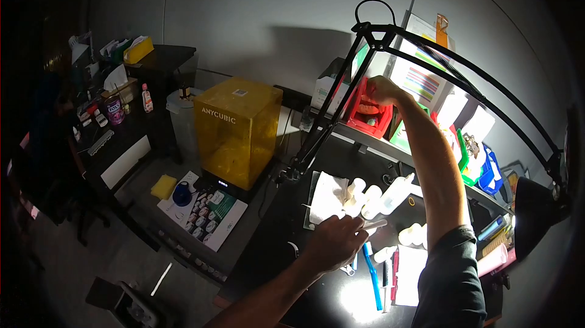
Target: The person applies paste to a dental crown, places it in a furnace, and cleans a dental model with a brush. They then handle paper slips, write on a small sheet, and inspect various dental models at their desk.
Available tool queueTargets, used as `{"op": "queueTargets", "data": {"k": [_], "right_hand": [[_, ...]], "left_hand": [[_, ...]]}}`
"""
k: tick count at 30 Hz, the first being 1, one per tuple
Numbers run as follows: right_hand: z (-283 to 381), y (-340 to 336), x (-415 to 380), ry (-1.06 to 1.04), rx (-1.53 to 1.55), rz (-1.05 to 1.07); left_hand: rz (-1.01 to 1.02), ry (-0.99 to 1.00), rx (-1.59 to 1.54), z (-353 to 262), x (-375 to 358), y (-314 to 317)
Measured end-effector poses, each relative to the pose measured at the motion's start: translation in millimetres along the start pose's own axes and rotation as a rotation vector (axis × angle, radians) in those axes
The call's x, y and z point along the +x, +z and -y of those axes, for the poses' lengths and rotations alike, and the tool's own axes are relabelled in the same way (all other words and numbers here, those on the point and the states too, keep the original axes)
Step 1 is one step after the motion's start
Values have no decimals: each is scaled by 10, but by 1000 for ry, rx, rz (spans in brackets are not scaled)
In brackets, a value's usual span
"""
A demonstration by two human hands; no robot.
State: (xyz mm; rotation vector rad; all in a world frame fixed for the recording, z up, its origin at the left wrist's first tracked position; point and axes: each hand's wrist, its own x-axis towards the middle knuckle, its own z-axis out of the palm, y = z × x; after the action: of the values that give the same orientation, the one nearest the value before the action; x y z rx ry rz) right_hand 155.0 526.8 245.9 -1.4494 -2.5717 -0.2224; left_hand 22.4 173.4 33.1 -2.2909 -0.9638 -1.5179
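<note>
My left hand (pixel 334 244) is closed over the desk around a pale, slender stick-like piece (pixel 375 225) that points right; its exact kind does not show. Close beyond it are a white paper sheet (pixel 329 197) and a white squeeze bottle (pixel 395 195) beside small white containers (pixel 356 189). My right hand (pixel 382 90) reaches up into a red bin (pixel 379 126) on the shelf, its fingers mostly hidden. A reddish, curved piece (pixel 367 109) lies in the bin just below that hand. A blue toothbrush-like tool (pixel 373 278) lies right of my left hand.
A black lamp arm (pixel 463 78) arches over the desk, its shade (pixel 529 218) at right. Green (pixel 465 166) and blue bins (pixel 489 172) stand along the shelf. Left of the desk stands a yellow ANYCUBIC cover (pixel 234 133); a printed board (pixel 204 212) lies before it.
</note>
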Motion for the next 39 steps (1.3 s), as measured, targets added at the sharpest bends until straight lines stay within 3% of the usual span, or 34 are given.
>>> {"op": "queueTargets", "data": {"k": [9, 12, 21, 30, 35, 39], "right_hand": [[-173, 4, 91, -12, 101, -55], [-31, -153, -17, 182, 267, -30], [-311, -104, 140, 150, 406, -50], [-229, -73, -22, -15, 145, -27], [-13, 6, -92, 155, 111, 97], [421, -205, -448, 76, -202, 205]], "left_hand": [[36, -13, -12, 23, -13, 13], [47, -16, 3, 10, -6, -2], [80, -28, -22, 26, -5, -7], [87, -33, -18, 25, -21, 15], [116, -40, -16, 26, -21, 17], [113, -38, -11, 23, -16, 13]]}}
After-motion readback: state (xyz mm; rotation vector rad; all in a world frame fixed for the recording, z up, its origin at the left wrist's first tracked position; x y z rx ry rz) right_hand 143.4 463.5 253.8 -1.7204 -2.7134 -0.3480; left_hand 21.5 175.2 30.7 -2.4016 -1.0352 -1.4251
